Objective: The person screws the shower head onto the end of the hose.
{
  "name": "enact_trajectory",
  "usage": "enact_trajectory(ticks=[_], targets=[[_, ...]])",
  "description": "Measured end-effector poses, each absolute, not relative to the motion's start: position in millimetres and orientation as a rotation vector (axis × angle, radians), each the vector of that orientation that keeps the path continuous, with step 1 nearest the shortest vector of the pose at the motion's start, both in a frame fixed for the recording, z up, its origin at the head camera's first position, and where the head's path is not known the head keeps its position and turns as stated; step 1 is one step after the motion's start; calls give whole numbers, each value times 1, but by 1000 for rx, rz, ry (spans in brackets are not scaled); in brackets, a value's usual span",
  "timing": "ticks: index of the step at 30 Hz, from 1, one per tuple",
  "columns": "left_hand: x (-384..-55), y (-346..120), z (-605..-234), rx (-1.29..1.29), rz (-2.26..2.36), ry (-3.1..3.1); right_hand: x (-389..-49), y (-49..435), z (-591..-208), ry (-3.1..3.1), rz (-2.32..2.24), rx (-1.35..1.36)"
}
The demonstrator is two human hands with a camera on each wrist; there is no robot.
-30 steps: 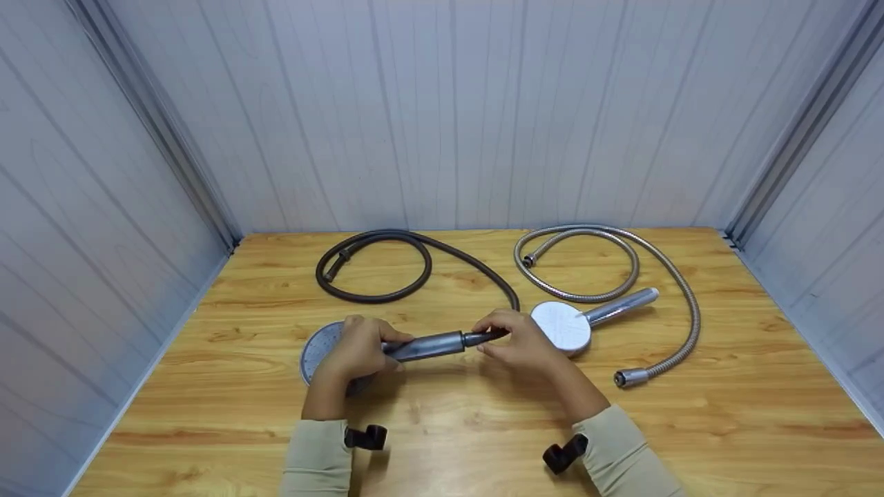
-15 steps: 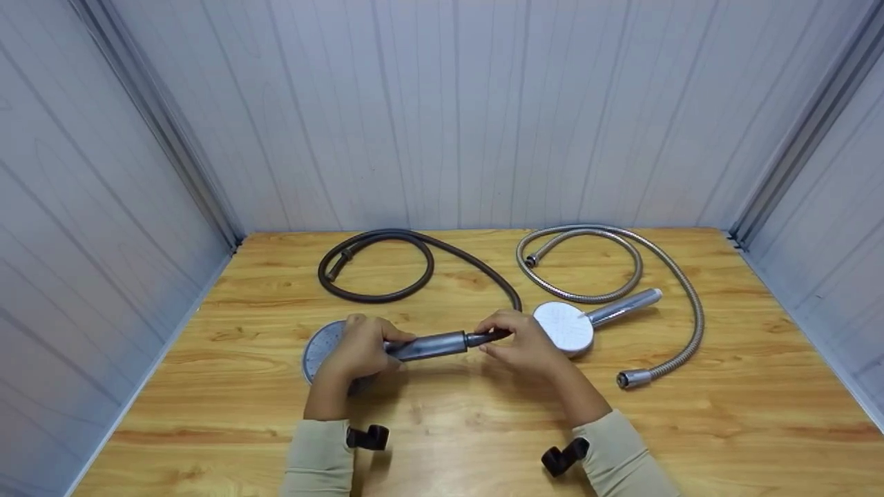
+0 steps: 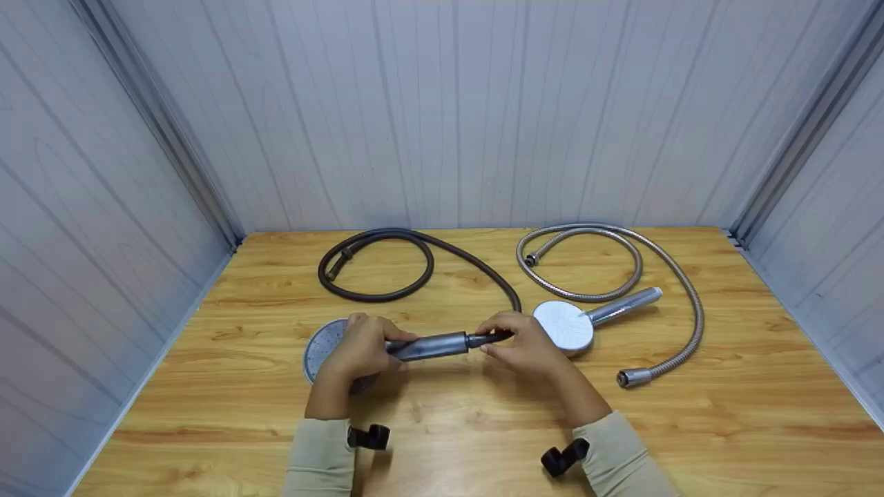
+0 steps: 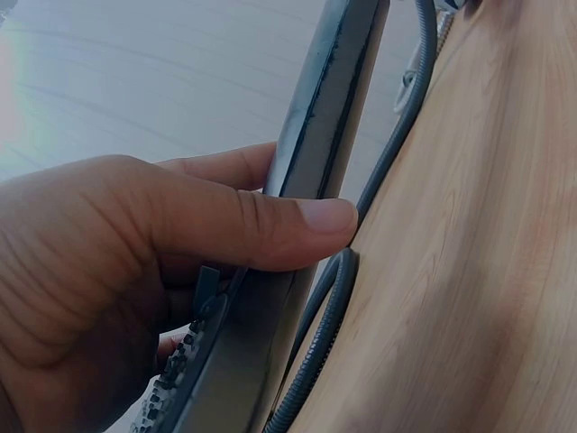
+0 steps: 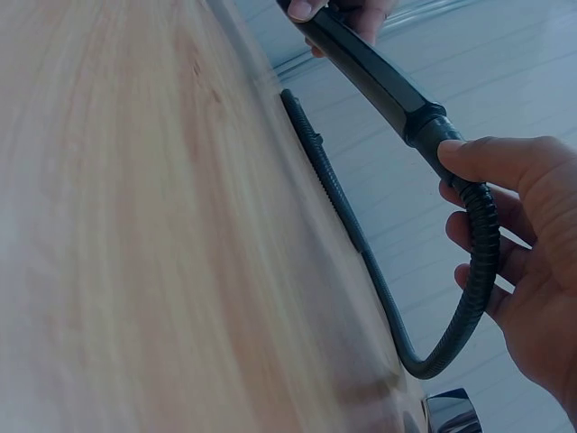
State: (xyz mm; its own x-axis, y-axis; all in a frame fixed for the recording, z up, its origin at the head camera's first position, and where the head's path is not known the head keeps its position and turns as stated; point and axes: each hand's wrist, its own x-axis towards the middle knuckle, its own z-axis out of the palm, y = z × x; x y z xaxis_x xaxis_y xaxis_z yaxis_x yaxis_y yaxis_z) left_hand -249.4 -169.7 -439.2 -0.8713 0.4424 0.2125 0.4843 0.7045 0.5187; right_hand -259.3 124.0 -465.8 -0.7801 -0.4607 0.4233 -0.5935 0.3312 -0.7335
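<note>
Left hand (image 3: 362,348) is holding the grey shower head (image 3: 427,347), with its thumb on one side of the handle (image 5: 371,74) and its fingers on the other. Right hand (image 3: 518,338) is pinching the hose end (image 3: 476,340), the narrow piece on the dark hose (image 3: 376,298), with its thumb and fingertips. That piece is sitting right at the tip of the grey shower head's handle, in line with it, and no gap is showing there. The handle is being held up off the table (image 3: 228,414); I cannot tell if the round part is touching it.

The dark hose is bending away from the handle tip and lying in a loop behind the grey shower head, with its far end joined to nothing. To the right of the grey shower head, a silver shower head (image 3: 563,326) is lying on the table. Farther right and behind, a silver hose (image 3: 699,321) is curling around, both its ends lying free.

As a guess, the grey pair is looking nearly joined, but I cannot tell how tight it is or which way the fingers are turning, if at all. The silver pair is lying apart, with no hand touching it, so that side is looking not joined yet.
</note>
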Motion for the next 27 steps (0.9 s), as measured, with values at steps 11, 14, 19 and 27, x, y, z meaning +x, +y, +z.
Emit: enact_trajectory(ticks=[11,14,19,27], targets=[[-249,-170,-438,-768,-876,-2841,-239,120,-436,-2448,1463,982],[-249,-170,-437,-769,-870,-2843,-240,120,-437,-2457,1465,974],[-249,-170,-437,-775,-859,-2839,-257,126,-462,-2457,1454,963],[-250,-171,-438,-786,-876,-2823,-263,129,-472,-2444,1421,973]])
